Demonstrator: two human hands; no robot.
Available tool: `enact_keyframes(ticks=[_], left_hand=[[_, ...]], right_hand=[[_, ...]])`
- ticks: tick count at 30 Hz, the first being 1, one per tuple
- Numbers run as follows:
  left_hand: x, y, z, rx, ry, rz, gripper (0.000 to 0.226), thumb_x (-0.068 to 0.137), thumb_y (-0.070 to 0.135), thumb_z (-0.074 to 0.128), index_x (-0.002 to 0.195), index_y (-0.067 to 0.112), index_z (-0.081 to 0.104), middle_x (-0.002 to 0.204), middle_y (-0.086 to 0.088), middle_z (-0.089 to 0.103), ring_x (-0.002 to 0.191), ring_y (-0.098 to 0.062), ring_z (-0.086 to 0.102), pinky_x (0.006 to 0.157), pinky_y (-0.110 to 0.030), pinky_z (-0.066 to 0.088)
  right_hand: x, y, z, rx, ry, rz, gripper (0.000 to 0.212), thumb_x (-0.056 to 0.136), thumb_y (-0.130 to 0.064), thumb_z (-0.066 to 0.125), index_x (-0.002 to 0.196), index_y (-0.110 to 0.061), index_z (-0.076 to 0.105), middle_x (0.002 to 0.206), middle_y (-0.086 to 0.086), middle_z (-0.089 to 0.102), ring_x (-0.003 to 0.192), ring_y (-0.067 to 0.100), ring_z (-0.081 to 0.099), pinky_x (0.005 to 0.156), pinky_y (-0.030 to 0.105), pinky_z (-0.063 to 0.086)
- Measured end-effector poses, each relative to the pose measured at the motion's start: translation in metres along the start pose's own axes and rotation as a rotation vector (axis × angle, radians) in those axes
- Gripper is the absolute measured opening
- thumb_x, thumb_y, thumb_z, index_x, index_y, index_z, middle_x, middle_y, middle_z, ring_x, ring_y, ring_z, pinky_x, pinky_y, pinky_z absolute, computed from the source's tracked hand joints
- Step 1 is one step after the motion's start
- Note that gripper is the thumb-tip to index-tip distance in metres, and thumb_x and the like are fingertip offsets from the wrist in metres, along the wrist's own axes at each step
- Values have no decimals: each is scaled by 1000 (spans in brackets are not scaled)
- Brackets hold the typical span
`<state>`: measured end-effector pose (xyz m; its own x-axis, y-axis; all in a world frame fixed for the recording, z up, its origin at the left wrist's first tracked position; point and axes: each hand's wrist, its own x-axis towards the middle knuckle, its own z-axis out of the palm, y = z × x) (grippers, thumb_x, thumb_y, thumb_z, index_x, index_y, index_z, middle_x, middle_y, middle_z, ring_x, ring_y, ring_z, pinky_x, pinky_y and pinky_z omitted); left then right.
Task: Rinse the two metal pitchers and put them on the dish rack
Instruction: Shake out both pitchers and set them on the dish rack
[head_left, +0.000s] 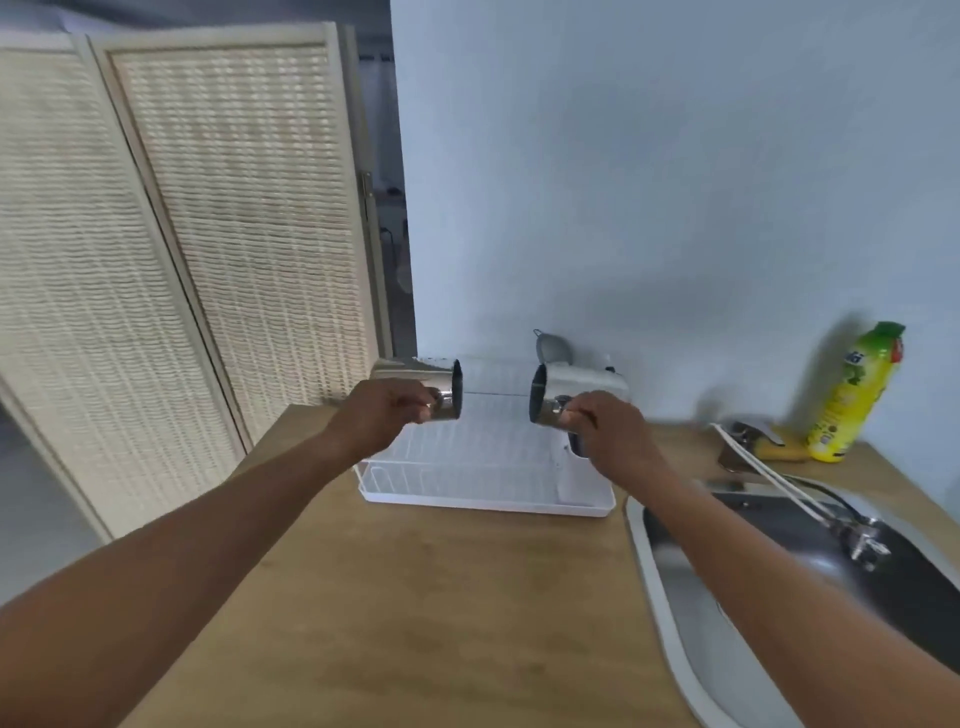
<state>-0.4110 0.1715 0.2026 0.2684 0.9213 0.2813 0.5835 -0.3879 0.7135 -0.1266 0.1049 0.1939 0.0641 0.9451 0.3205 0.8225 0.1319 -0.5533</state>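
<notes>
As left hand (382, 415) grips left pitcher (421, 376), right hand (605, 431) grips right pitcher (576, 385).

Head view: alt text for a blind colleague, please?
The left hand holds one pitcher and the right hand a second pitcher, both sideways, mouths facing, above a white rack on a wooden counter. A sink lies right of it.

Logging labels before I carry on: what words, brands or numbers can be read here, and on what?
No text is legible.
On the yellow-green bottle: white lettering near the top and small print below, too blurred to read.
On the left pitcher, right pitcher and dish rack: no markings visible.
</notes>
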Motion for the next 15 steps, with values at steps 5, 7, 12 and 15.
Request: enact_keyframes(ticks=[5, 7, 12, 15], left_hand=[[34, -37, -14, 555, -215, 129, 14, 86, 21, 64, 91, 22, 77, 95, 8, 74, 87, -12, 67, 69, -22, 43], [45, -49, -12, 759, -287, 212, 14, 84, 16, 63, 92, 16, 75, 97, 0, 74, 91, -20, 68, 68, -23, 44], [59, -64, 5, 1195, -333, 555, 29, 86, -9, 50, 103, 8, 65, 101, -12, 71, 92, -33, 68, 80, -42, 54], [66, -68, 18, 1304, -337, 658, 40, 84, -13, 47, 119, 3, 58, 101, -18, 70, 88, -36, 68, 78, -43, 56]], right_hand=[[37, -14, 43, -531, -122, -244, 24, 90, -7, 54, 98, -18, 74, 109, 1, 67, 110, 23, 59, 90, 38, 47], [46, -21, 59, -649, -160, -287, 27, 91, -7, 52, 107, -19, 70, 117, 1, 64, 118, 23, 54, 95, 39, 42], [61, -30, 96, -969, -258, -373, 28, 95, -9, 51, 120, -11, 63, 124, 9, 60, 118, 28, 52, 97, 44, 41], [65, -33, 111, -1052, -291, -386, 29, 93, -5, 52, 118, -9, 64, 123, 13, 60, 115, 30, 52, 96, 47, 41]])
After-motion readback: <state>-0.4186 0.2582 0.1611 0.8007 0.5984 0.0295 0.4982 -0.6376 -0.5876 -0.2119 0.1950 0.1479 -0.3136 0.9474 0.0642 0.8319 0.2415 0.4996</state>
